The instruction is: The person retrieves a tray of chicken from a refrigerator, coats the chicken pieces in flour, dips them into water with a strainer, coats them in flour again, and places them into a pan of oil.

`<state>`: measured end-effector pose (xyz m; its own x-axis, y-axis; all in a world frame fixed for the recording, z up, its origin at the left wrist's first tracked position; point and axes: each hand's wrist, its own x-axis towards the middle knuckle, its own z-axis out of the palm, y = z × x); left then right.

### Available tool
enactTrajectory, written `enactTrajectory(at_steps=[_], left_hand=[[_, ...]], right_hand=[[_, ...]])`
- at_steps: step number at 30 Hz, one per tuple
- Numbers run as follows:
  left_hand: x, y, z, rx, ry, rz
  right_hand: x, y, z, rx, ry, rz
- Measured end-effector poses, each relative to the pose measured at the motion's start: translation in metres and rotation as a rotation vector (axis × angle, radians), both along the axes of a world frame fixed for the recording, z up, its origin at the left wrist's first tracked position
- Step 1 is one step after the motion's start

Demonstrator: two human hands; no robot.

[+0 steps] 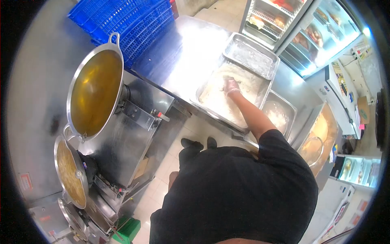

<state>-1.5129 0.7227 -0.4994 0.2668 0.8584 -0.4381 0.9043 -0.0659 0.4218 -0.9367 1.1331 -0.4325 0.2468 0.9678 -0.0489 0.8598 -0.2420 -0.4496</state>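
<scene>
The right hand [232, 86] is resting in the flour [217, 91], well out in front of the body, and its forearm [251, 112] is slanting forward and to the left from the black sleeve [276, 146]. What looks like a thin clear glove is covering it. The fingers are pointing down and away from the body and are partly sinking into the white, so whether they are spreading, pressing together or pinching something, I cannot tell from here.

The flour is lying directly under the fingers and all around them, spreading wider to the left of the hand and back toward the body, inside the wide tray [215, 112]. The hand is sitting toward the far part of that tray, just short of the shallow tray [252, 55], which is lying across its far end. To the right of the forearm, a side tray [295, 116] is holding more pale stuff [275, 113].

The right hand is clearly the nearer one, being already in contact with the flour. The left hand is not showing. Well apart to the left, beyond the near corner of the counter [162, 73], the big pan [70, 95] is holding yellow oil [96, 91].
</scene>
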Motion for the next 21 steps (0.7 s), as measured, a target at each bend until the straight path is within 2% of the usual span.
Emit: enactTrajectory(at_steps=[2,5,8,9,11,12,13,16,19,21], left_hand=[[-0.004,0.012,-0.015,0.012,-0.031,0.061],[0.007,0.026,-0.030,-0.328,-0.449,0.847],[0.016,0.030,-0.019,-0.289,-0.448,0.932],[0.017,0.029,-0.017,-0.264,-0.290,0.709],[0.014,0.030,-0.012,-0.208,0.023,0.249],[0.012,0.025,-0.011,-0.174,0.075,0.134],[0.010,0.018,-0.009,-0.159,0.087,0.083],[0.004,0.001,-0.008,-0.158,0.026,0.122],[0.001,-0.005,-0.012,-0.163,-0.011,0.162],[0.001,-0.004,-0.015,-0.164,-0.025,0.177]], right_hand=[[0.002,0.007,0.019,-0.039,-0.221,0.070],[-0.011,0.009,0.056,-0.090,-0.217,0.120],[-0.051,0.001,0.086,-0.056,-0.261,0.027],[-0.060,0.001,0.087,-0.028,-0.294,-0.026],[-0.063,0.008,0.084,-0.096,-0.312,0.030],[-0.061,0.012,0.070,-0.129,-0.319,0.056],[-0.056,0.008,0.055,0.079,-0.337,0.063],[-0.046,0.012,0.040,0.029,-0.116,-0.012],[-0.036,-0.008,0.052,0.165,-0.142,0.043],[-0.022,-0.010,0.049,0.060,0.025,0.014]])
